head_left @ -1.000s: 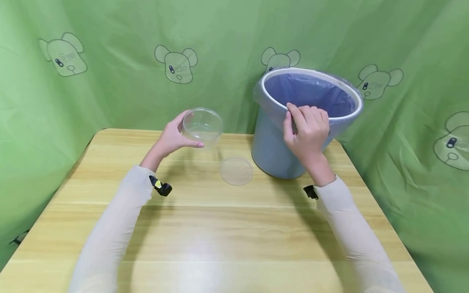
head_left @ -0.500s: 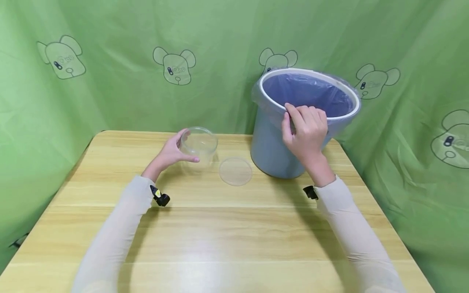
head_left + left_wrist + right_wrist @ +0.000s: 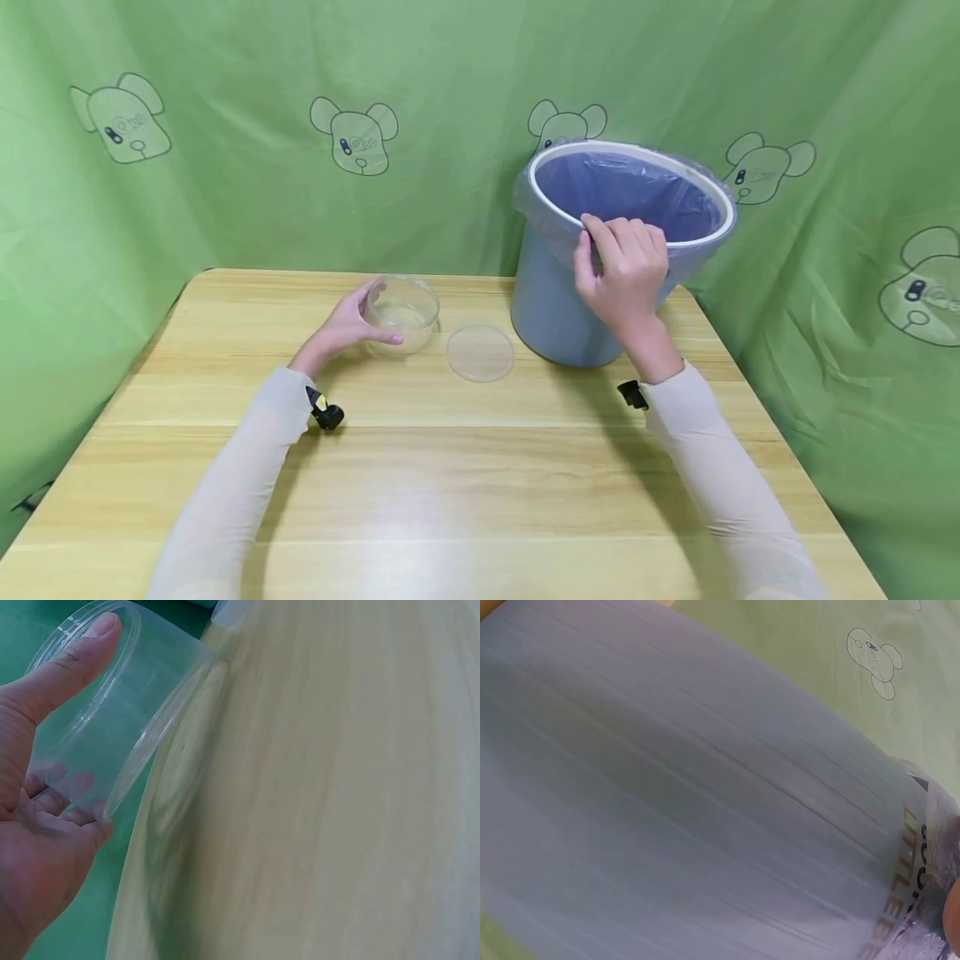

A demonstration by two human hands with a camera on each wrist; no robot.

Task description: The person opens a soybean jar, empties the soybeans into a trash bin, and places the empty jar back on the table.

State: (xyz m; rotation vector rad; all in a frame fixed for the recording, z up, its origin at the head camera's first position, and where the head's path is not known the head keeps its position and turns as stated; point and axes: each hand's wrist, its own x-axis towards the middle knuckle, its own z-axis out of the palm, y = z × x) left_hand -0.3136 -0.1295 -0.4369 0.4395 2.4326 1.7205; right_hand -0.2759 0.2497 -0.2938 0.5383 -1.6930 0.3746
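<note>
A clear round plastic container (image 3: pixel 402 314) stands on the wooden table (image 3: pixel 420 467). My left hand (image 3: pixel 347 325) grips its side, thumb in front and fingers behind. The left wrist view shows that thumb on the container (image 3: pixel 120 712) wall. Its flat clear lid (image 3: pixel 480 352) lies just to the right. My right hand (image 3: pixel 624 271) grips the near rim of a pale blue bin (image 3: pixel 570 308) lined with a purple bag, which is tipped toward me. The bin's wall (image 3: pixel 690 802) fills the right wrist view.
Green cloth with bear prints (image 3: pixel 352 133) hangs close behind and on both sides of the table. The bin stands at the table's back right corner. Bare wood stretches between my forearms toward the near edge.
My left hand has brought the clear container down from the air onto the table, beside the lid. My right hand and the bin have stayed in place.
</note>
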